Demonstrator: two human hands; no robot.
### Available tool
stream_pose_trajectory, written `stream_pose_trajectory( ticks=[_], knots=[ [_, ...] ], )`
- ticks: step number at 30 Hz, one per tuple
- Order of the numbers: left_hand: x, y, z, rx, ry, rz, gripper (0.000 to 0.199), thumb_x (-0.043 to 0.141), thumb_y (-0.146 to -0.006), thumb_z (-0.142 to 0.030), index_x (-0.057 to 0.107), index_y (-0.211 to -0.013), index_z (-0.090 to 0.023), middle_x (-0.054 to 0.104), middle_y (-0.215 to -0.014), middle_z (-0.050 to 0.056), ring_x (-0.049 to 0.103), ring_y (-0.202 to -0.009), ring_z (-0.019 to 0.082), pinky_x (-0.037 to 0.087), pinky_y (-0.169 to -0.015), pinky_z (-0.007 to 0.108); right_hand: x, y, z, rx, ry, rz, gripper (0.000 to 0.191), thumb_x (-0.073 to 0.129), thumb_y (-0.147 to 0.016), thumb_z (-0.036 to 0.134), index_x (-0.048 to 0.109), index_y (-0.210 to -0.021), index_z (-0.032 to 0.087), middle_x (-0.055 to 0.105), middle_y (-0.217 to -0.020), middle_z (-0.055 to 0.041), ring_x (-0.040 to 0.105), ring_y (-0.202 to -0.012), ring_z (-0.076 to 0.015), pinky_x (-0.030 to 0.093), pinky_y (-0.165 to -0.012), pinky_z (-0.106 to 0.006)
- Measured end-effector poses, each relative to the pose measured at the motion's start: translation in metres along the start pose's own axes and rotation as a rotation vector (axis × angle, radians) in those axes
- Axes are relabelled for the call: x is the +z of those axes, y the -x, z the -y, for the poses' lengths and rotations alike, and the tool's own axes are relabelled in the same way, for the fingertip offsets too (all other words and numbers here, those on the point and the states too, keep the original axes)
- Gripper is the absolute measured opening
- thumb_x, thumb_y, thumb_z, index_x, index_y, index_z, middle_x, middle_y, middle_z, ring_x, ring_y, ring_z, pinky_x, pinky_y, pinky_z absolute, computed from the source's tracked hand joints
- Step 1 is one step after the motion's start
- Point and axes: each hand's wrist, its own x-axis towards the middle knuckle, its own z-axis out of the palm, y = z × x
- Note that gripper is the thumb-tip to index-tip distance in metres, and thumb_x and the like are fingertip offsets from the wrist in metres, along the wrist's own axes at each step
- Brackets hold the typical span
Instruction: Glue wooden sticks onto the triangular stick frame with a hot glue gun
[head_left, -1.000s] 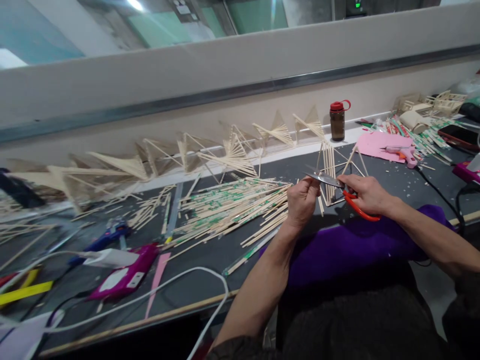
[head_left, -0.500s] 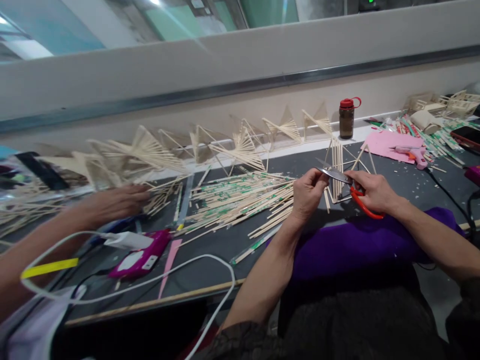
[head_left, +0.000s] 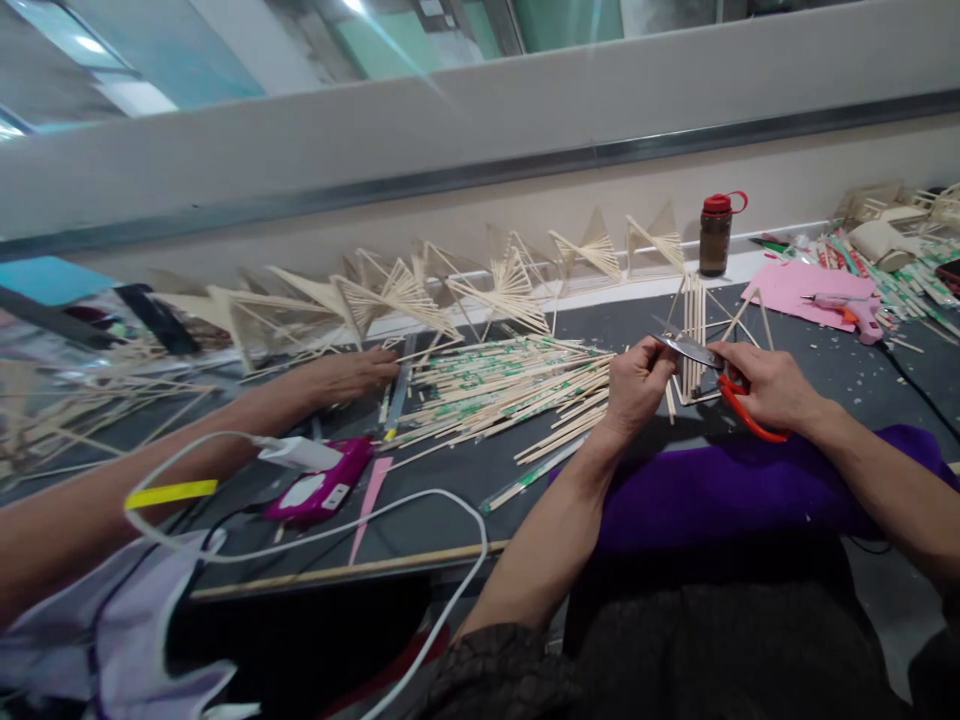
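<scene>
My right hand (head_left: pixel 769 388) grips a pair of scissors (head_left: pixel 752 412) by the red handles, with the metal blades pointing left. At the blade tips, the fingers of my left hand (head_left: pixel 637 385) are pinched together; whatever is between them is too small or hidden to name. Just behind the blades, on the dark tabletop, stands a frame of thin wooden sticks (head_left: pixel 695 310), with several parallel sticks across it. To the left of my left hand lies a pile of loose chopsticks (head_left: pixel 502 385), some in green-printed wrappers.
Twisted stick models (head_left: pixel 502 290) line the wall, beside a red-capped bottle (head_left: pixel 714 240). A glue gun (head_left: pixel 847 308) rests on pink paper (head_left: pixel 780 282). Another person's hand (head_left: pixel 352 378) reaches in near a ruler (head_left: pixel 401 390). A magenta power strip (head_left: pixel 322 490) carries a white cable. Purple cloth (head_left: pixel 720 490) covers the near edge.
The view has swung slightly left, so the scene sits further right. The other person's hand has moved right, toward the ruler. My hands and the scissors keep nearly the same pose.
</scene>
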Motion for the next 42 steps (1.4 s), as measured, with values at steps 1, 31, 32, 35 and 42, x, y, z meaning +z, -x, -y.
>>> stream_pose_trajectory(
  ticks=[1,31,32,35,42],
  knots=[
    [0.0,0.0001,-0.0001,-0.002,-0.002,0.0,0.024,0.058,-0.088,-0.038,0.063,-0.074,-0.02,0.067,-0.062,0.0,0.056,-0.053,0.011,0.042,-0.051,0.023,0.0,0.0001,-0.0003,0.003,0.003,0.007,0.041,0.052,-0.083,0.022,0.061,-0.122,0.016,0.071,-0.092,-0.008,0.062,-0.068,-0.0169,0.046,-0.063,-0.029],
    [-0.0017,-0.0008,-0.0026,0.027,0.116,0.0,0.025,0.061,-0.087,-0.043,0.063,-0.077,-0.02,0.058,-0.062,-0.003,0.049,-0.054,0.01,0.04,-0.054,0.023,0.0004,0.0019,-0.0035,-0.04,-0.006,-0.054,0.042,0.058,-0.084,0.023,0.06,-0.125,0.015,0.07,-0.087,-0.0059,0.064,-0.069,-0.0176,0.049,-0.063,-0.029],
    [-0.0022,-0.0007,-0.0031,0.053,0.103,-0.001,0.025,0.059,-0.088,-0.042,0.064,-0.078,-0.02,0.059,-0.062,-0.003,0.05,-0.055,0.01,0.04,-0.055,0.023,0.0005,0.002,-0.0038,-0.039,-0.011,-0.047,0.042,0.058,-0.084,0.024,0.06,-0.125,0.015,0.07,-0.087,-0.0059,0.064,-0.069,-0.0176,0.048,-0.062,-0.029],
    [-0.0026,-0.0003,-0.0038,0.115,0.045,-0.014,0.025,0.057,-0.09,-0.042,0.066,-0.081,-0.02,0.06,-0.063,-0.002,0.053,-0.058,0.011,0.042,-0.058,0.024,0.0,0.002,-0.0034,-0.031,-0.031,-0.026,0.042,0.059,-0.088,0.031,0.059,-0.126,0.015,0.069,-0.088,-0.0062,0.063,-0.068,-0.0173,0.047,-0.061,-0.029],
    [-0.002,0.0024,-0.0034,0.174,-0.017,-0.044,0.024,0.056,-0.092,-0.041,0.069,-0.087,-0.021,0.057,-0.061,-0.004,0.049,-0.055,0.011,0.041,-0.056,0.024,-0.0014,0.0004,-0.0004,-0.032,-0.103,-0.002,0.05,0.062,-0.088,0.046,0.058,-0.127,0.015,0.069,-0.093,-0.0081,0.063,-0.073,-0.018,0.048,-0.067,-0.031]
  ],
)
